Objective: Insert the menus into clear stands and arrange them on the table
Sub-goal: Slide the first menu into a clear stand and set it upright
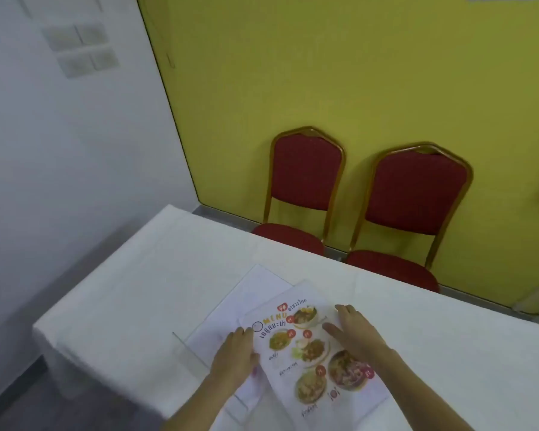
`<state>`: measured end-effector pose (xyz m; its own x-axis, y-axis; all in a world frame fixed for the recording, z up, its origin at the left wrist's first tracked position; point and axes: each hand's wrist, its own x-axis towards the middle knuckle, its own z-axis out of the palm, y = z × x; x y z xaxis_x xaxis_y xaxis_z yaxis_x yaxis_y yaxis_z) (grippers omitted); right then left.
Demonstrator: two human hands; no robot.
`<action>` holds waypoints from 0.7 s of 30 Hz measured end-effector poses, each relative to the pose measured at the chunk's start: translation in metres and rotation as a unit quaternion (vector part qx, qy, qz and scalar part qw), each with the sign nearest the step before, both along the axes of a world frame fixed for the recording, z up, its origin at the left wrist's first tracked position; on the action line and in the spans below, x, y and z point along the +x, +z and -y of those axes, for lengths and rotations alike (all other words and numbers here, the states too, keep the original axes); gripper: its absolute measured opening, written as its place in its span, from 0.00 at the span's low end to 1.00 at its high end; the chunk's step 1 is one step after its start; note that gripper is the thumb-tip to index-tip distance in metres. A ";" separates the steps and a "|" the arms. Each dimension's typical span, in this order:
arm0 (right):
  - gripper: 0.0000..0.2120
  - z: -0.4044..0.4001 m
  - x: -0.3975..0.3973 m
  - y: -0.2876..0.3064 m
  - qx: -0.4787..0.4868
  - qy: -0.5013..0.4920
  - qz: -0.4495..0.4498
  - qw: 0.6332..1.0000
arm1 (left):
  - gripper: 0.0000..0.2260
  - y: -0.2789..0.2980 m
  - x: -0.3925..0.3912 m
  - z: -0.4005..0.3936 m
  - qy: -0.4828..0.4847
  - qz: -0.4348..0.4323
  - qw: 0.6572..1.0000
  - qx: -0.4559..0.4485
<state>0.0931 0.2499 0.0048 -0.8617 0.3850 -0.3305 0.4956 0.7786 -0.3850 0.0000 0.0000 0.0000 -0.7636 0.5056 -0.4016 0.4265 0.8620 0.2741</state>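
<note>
Resting on a table draped in a white cloth (143, 275), one colourful printed paper menu with food photos (311, 353) lies face up near the front edge, partly over a clear flat acrylic stand (199, 340) that lies on the cloth w/ white paper visible under or inside it (cannot tell which). The left hand (234, 356) lies over the menu's left edge, fingers curled at the paper's border; whether it pinches the sheet is unclear. The right hand (355, 331) lies flat and open on the menu's right side, palm down, gripping nothing.

Likely step: squaring the sheet to the stand's opening before sliding it in. To do it well, line up one menu edge w/ the slot, keep the paper flat under the right palm, and feed it straight so corners don't crease.

Count: 1 menu, 1 stand seen for certain, 2 hands, 2 red padded chairs w/ gold frames (305, 181) against a yellow wall (355, 73).
</note>
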 end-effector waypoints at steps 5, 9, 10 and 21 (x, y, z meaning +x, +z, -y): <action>0.26 -0.008 0.002 -0.013 0.005 -0.018 0.009 1.000 | 0.07 -0.003 -0.004 -0.002 0.204 0.126 0.961 0.142; 0.25 -0.015 0.000 -0.017 -0.039 -0.059 0.008 0.997 | 0.04 -0.004 -0.006 -0.007 0.359 0.275 0.855 0.255; 0.23 -0.017 -0.001 -0.017 -0.051 -0.071 0.009 0.996 | 0.03 -0.005 -0.007 -0.009 0.377 0.305 0.833 0.266; 0.19 -0.048 0.001 -0.002 -0.083 -0.121 -0.004 0.989 | 0.03 0.012 -0.014 -0.040 0.377 0.338 0.798 0.327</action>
